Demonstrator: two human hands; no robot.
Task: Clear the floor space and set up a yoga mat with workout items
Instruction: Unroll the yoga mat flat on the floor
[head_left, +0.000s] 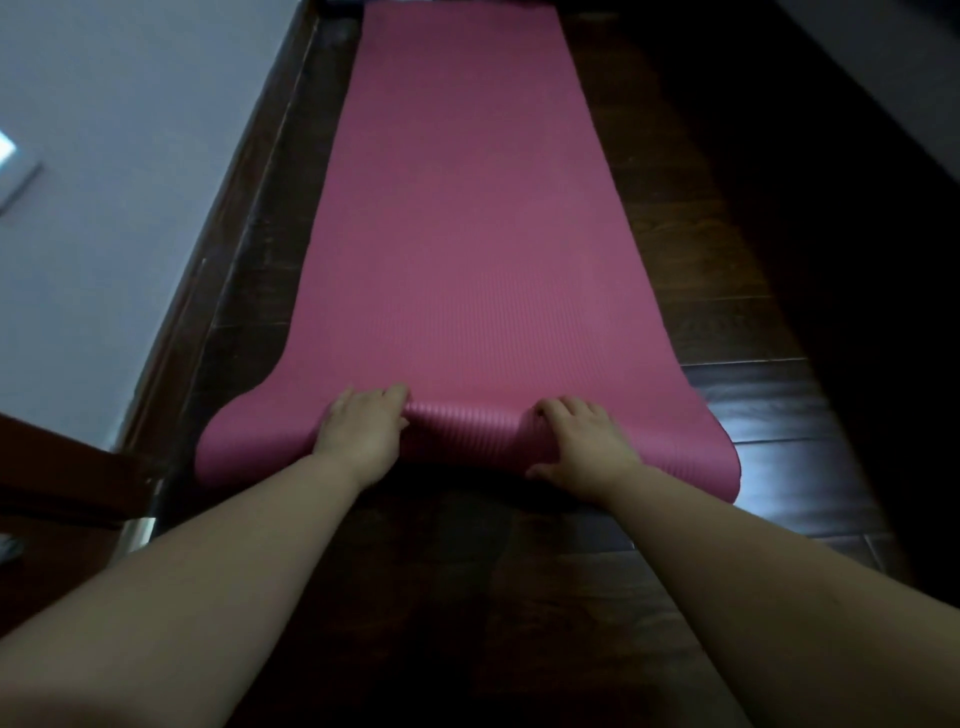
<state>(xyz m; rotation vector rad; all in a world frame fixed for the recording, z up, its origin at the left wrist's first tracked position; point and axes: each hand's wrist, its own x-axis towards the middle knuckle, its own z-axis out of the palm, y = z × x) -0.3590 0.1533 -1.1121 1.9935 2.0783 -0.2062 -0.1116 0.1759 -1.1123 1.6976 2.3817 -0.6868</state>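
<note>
Dark wood floor (769, 415) along the wall (130, 156), bare of clutter in the strip in view, so clearing judged done here. Pink yoga mat (467, 234) spread flat lengthwise on that strip, close beside the baseboard (218, 291), running away toward the top edge of the view. Near end curled into a low roll, not yet flattened: unrolling judged nearly complete, with only this last turn to press out. No workout items anywhere in view, so that part judged not begun.

Left hand (363, 431) laid palm-down on the roll, fingers (387, 397) bent loosely over its crest, resting on rather than clamping it. Right hand (582, 441) likewise draped over the roll, fingers curled on top, thumb low at the near edge; no firm pinch visible on either side.

Far end of the mat cut off at the top. Right side of the room lost in shadow. Pale object at the left edge too cropped to name.
</note>
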